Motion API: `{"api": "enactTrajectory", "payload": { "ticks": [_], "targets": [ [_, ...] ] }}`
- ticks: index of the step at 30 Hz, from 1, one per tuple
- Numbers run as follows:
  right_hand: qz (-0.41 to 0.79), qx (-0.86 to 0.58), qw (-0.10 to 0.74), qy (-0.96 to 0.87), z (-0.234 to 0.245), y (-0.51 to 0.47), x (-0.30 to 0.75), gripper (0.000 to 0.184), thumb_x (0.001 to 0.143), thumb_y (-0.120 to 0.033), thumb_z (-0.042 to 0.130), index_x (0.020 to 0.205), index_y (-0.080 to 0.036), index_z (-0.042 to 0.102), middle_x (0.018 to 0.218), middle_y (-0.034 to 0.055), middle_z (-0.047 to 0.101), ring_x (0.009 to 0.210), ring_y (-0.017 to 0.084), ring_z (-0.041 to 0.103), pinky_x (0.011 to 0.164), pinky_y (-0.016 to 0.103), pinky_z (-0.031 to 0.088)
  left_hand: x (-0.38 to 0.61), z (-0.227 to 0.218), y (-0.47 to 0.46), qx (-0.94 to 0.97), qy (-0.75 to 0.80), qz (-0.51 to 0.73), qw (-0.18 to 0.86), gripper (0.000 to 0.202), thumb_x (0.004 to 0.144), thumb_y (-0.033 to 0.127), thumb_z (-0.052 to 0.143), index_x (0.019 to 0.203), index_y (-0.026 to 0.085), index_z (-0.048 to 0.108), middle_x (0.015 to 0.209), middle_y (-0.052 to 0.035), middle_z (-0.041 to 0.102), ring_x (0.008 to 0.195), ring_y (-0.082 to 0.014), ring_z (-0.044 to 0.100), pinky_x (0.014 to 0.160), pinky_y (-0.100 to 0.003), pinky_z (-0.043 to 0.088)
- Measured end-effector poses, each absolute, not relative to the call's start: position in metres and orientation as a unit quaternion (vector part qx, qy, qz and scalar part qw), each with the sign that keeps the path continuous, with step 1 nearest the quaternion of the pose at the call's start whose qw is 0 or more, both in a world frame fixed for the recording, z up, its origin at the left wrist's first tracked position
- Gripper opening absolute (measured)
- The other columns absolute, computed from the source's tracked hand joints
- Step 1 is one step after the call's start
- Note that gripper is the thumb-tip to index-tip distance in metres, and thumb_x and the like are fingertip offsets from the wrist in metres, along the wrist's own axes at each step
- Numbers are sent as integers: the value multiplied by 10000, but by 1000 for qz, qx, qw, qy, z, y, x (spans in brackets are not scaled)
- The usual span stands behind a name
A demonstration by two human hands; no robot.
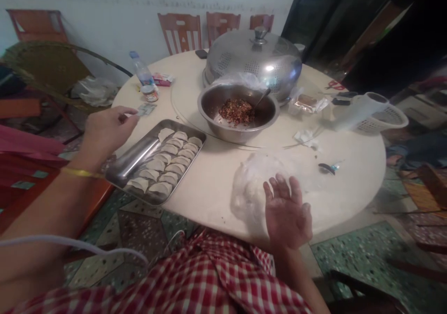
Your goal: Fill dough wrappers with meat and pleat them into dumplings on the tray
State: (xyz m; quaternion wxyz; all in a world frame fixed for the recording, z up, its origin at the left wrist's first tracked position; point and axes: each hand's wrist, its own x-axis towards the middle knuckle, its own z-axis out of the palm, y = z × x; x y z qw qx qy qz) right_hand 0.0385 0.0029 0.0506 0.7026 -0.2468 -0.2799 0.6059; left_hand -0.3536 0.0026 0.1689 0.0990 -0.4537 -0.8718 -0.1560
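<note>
My left hand [108, 132] hovers beside the upper left of a metal tray [131, 163], its thumb and index finger apart and nothing visible between them. Folded dumplings [169, 160] lie in rows along the tray's right part. Palm up with fingers spread, my right hand [288, 211] is over the near edge of the table. Just left of it lies a clear plastic bag [240, 197] with pale dough [256, 190] in or under it; whether the hand touches the bag I cannot tell. A metal bowl [240, 132] beyond holds chopped brown filling [237, 111] and a spoon [262, 98].
A large domed steel cover [254, 56] stands behind the bowl. At the left are a plastic bottle [141, 70] and a small jar [149, 93]. To the right sit a white basket [382, 121], a plastic roll [366, 109], a wrapped packet [309, 103] and red scissors [335, 85].
</note>
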Motion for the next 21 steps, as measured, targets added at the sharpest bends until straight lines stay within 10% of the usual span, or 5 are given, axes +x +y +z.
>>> {"api": "enactTrajectory", "payload": {
  "ticks": [10,21],
  "targets": [
    [436,-337,745,-376,35,-5,67,219,825,-333,745,1027,-249,753,958,11,749,843,168,687,835,362,528,-143,102,-59,-824,-471,-314,-27,295,1060,275,432,1070,179,711,943,-61,758,892,-173,690,831,-299,554],
    [256,-435,573,-646,20,-30,91,224,884,-338,631,1041,-249,764,1060,70,784,1027,247,696,971,463,535,-126,49,-10,-840,-505,-196,-37,255,972,181,473,921,179,723,957,-109,763,923,-255,656,861,-399,484]
  ]
}}
